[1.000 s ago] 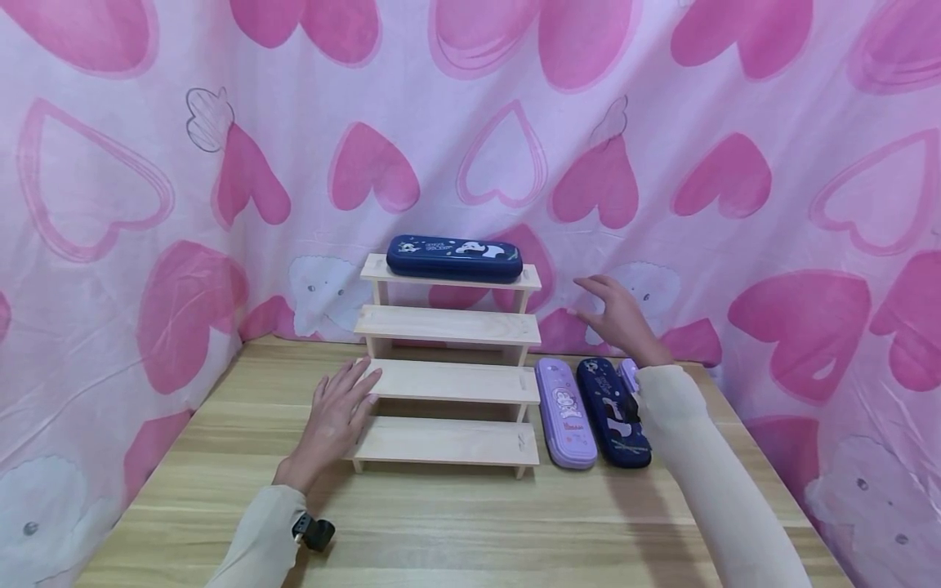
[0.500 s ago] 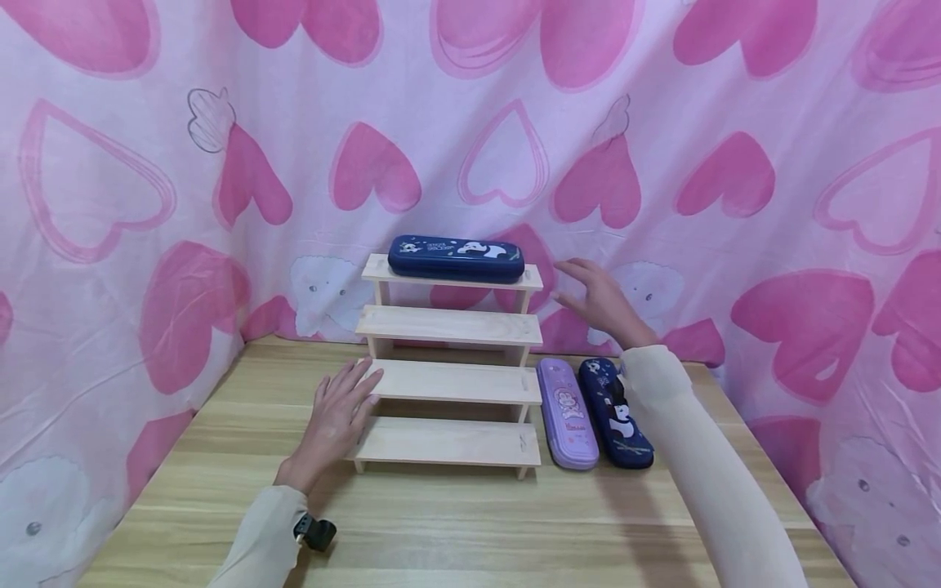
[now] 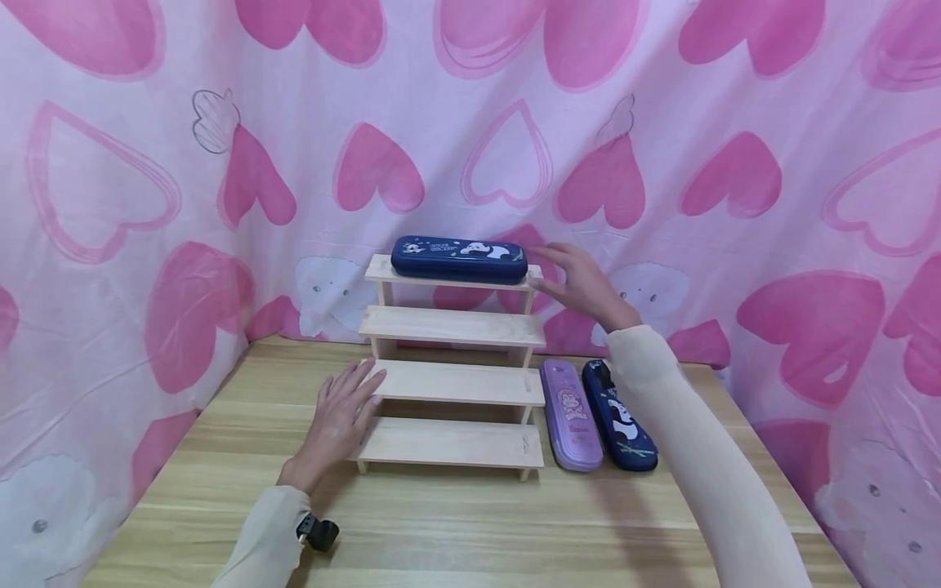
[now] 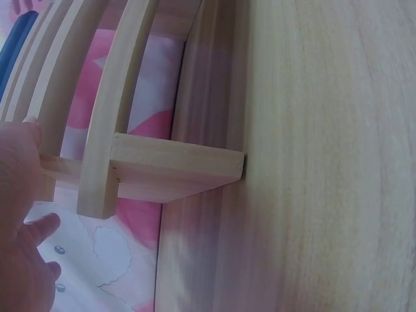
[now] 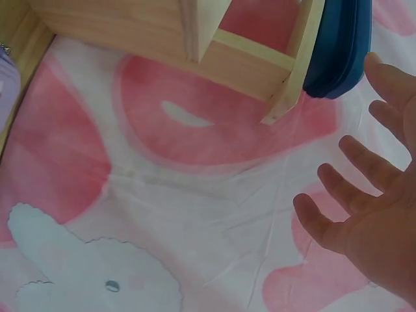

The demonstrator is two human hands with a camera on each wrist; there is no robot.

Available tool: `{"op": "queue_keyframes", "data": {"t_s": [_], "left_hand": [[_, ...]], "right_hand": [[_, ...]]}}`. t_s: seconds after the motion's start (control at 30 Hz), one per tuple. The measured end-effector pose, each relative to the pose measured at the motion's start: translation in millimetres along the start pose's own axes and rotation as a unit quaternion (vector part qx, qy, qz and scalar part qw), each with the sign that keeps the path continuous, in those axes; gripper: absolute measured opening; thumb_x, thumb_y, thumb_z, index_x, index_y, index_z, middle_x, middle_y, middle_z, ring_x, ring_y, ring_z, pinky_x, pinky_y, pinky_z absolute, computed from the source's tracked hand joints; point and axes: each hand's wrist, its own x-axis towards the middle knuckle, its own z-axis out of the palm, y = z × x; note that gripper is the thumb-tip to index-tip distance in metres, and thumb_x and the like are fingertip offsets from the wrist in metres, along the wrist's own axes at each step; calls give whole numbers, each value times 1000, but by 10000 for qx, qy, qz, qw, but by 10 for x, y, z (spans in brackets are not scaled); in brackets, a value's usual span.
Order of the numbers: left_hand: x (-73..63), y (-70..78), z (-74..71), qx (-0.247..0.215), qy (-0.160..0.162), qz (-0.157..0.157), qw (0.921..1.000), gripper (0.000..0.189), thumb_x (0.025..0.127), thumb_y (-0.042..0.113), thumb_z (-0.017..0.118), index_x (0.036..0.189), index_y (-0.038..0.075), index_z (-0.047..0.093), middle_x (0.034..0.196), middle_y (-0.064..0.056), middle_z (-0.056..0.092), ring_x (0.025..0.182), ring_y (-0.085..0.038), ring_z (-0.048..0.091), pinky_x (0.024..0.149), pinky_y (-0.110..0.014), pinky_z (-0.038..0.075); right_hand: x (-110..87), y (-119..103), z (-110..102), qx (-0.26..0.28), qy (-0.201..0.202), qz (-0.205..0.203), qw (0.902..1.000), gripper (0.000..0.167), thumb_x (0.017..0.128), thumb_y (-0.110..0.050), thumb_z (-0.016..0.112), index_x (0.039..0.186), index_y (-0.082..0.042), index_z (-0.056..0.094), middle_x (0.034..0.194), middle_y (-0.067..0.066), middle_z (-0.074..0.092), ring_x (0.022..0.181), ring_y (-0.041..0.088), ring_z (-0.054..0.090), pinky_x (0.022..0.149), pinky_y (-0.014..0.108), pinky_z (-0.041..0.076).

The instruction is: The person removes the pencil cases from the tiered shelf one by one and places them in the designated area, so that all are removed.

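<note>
A navy pencil case (image 3: 459,260) with a panda print lies flat on the top step of a stepped wooden rack (image 3: 452,325). My right hand (image 3: 576,282) is at the case's right end, fingers straight and spread. In the right wrist view a fingertip is close to the case's end; whether it touches, I cannot tell. The left hand (image 3: 340,415) rests at the left end of the rack's second step from the bottom, fingers extended. In the left wrist view that hand (image 4: 19,214) is beside the wooden step edges, partly cut off by the frame.
Right of the rack, a purple pencil case (image 3: 572,416) and a second navy panda case (image 3: 621,420) lie side by side on the wooden table (image 3: 441,531). My right forearm partly covers the second navy case. A heart-print curtain (image 3: 470,106) hangs close behind.
My right hand has moved left to the end of the navy pencil case on the top step. A purple item seen beyond the second navy case is now hidden. The left hand stays put.
</note>
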Motion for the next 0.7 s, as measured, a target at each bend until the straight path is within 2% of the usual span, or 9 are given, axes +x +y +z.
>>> {"op": "queue_keyframes", "data": {"t_s": [0.3,0.43,0.7], "left_hand": [[0,0,8,4,-4,-29,10000,43,103,20,52,146,12,52,160,-14,38,148,-40,29,118,-70,12],[-5,-8,16,43,2,-41,10000,43,103,21,52,146,13,52,160,-13,38,148,-40,30,118,-70,13],[-5,-5,15,6,39,-8,10000,43,103,20,53,146,12,52,160,-13,38,148,-40,30,117,-70,13]], "right_hand": [[158,-133,45,52,-214,-53,9997,64,93,-33,72,150,-18,47,156,15,41,146,38,35,116,63,33],[240,-201,90,-116,-282,-83,9995,63,93,-33,71,150,-20,47,154,13,44,144,36,38,116,60,34],[384,-272,161,-575,-145,-665,9960,61,91,-30,74,146,-17,53,149,17,50,136,38,46,113,57,37]]}}
